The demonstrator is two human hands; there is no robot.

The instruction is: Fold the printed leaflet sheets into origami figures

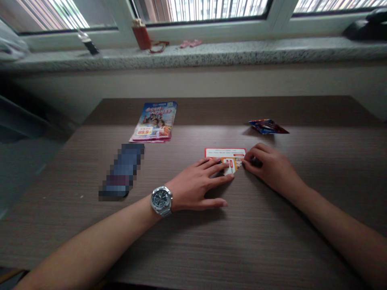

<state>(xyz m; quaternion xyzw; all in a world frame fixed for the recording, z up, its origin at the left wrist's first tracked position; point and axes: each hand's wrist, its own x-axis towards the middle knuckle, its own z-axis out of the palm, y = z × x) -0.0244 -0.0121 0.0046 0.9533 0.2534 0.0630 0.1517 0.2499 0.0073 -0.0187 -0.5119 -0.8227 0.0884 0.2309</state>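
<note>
A small printed leaflet [225, 153], white with a red border and an orange picture part, lies on the table in front of me. One of its lower corners looks folded in at a slant. My left hand [201, 183], with a metal watch [161, 200] on the wrist, rests flat over the leaflet's lower left, fingers spread. At the leaflet's right edge, the thumb and forefinger of my right hand [269, 167] pinch its corner. Part of the sheet is hidden beneath my left fingers. Beyond my right hand stands a folded paper piece [268, 126], dark blue and red.
A stack of colourful flyers [155, 123] lies at the back left of the brown table [193, 249]. Nearer me is a pixelated dark phone-like object [123, 171]. On the granite windowsill [229, 50] stand a red lighter-shaped container [141, 36] and small pink items [191, 43].
</note>
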